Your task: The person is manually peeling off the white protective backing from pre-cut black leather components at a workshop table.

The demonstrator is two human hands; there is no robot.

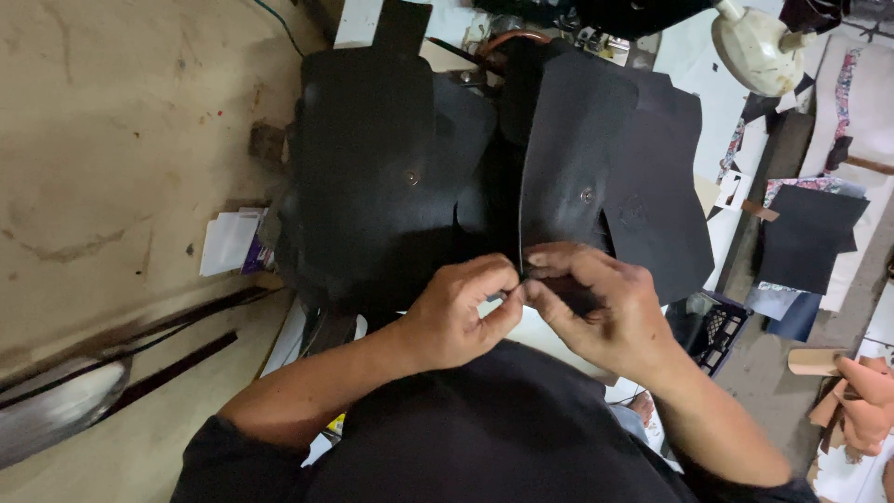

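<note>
At the black leather flap's (568,158) lower edge, both hands' (461,312) pinching grip.

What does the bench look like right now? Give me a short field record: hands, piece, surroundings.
left hand: pinching the lower edge of the black leather flap
right hand: pinching the same edge, fingertips meeting the left
second flap: black, lies to the left, metal snap showing
lamp: cream, upper right
leather scraps: tan, lower right
</note>
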